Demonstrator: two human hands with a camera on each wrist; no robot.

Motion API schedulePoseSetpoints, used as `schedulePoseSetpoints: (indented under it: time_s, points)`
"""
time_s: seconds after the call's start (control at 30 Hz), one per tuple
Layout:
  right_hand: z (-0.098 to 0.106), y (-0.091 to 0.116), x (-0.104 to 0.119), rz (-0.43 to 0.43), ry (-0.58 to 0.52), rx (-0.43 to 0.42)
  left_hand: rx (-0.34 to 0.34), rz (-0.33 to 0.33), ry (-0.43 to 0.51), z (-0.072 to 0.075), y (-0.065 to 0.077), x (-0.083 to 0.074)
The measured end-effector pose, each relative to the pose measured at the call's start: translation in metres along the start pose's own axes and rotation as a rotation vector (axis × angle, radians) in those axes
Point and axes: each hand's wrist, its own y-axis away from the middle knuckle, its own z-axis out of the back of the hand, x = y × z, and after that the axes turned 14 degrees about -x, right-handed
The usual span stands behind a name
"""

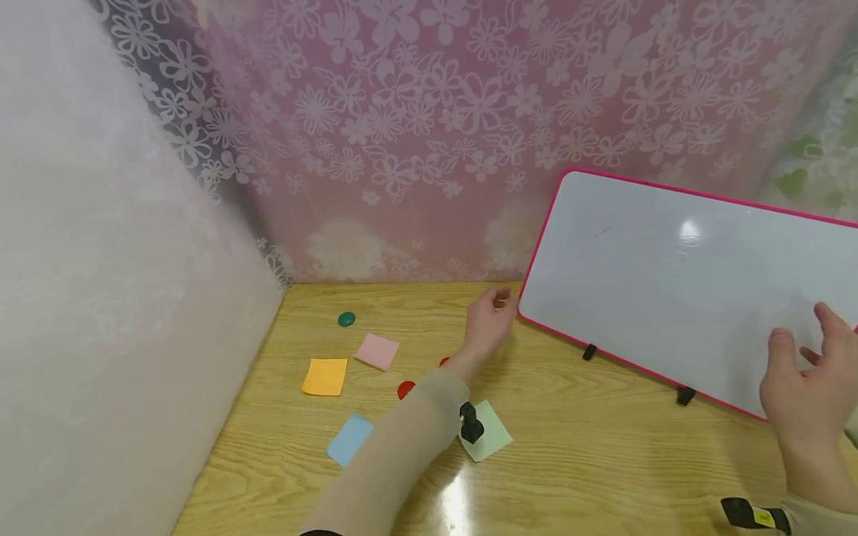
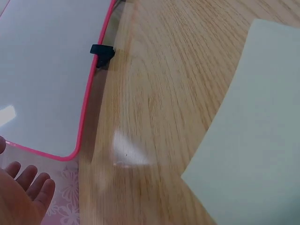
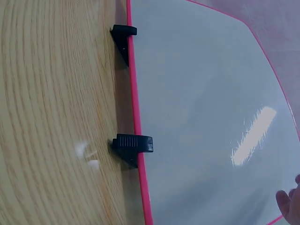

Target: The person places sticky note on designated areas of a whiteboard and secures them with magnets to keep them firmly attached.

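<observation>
A whiteboard [image 1: 657,275] with a pink rim leans upright against the curtain, on black clip feet [image 1: 685,395]. My left hand [image 1: 489,324] is beside the board's lower left corner, its fingers loosely bent. In the left wrist view those fingers [image 2: 35,185] stand just off the rim with nothing held; the thumb is mostly cut off. Before the board's right part, my right hand [image 1: 811,380] has thumb and fingers spread apart, holding nothing. The right wrist view catches only a bit of the right hand [image 3: 293,204] near the rim.
Pink [image 1: 377,351], orange [image 1: 325,377], blue [image 1: 350,439] and pale green [image 1: 488,433] paper notes lie on the wooden table [image 1: 576,461]. Small round pieces, one green [image 1: 346,318] and two red [image 1: 406,389], lie among them. A white wall [image 1: 121,283] bounds the left.
</observation>
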Motion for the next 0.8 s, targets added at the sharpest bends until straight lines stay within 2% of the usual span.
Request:
schedulePoseSetpoints:
  time_s: [0.2,0.3,0.47,0.53,0.63,0.8]
  points:
    - [0.006,-0.007,-0.002,-0.177,-0.018,0.018,0.015,0.070,0.059,-0.013,0.001,-0.001]
    - [0.011,-0.012,-0.005,-0.282,-0.029,0.062,0.036,0.068,0.051,-0.018,0.001,-0.002]
    - [0.017,-0.017,-0.012,-0.519,0.043,0.166,0.101,0.032,-0.014,-0.024,-0.002,-0.002]
    - [0.019,-0.019,-0.015,-0.580,0.066,0.191,0.132,0.017,-0.042,-0.025,-0.003,-0.002]
    - [0.024,-0.021,-0.021,-0.631,0.107,0.239,0.167,0.001,-0.074,-0.028,-0.004,-0.001]
    - [0.026,-0.025,-0.029,-0.674,0.171,0.285,0.184,-0.026,-0.094,-0.032,-0.006,0.002]
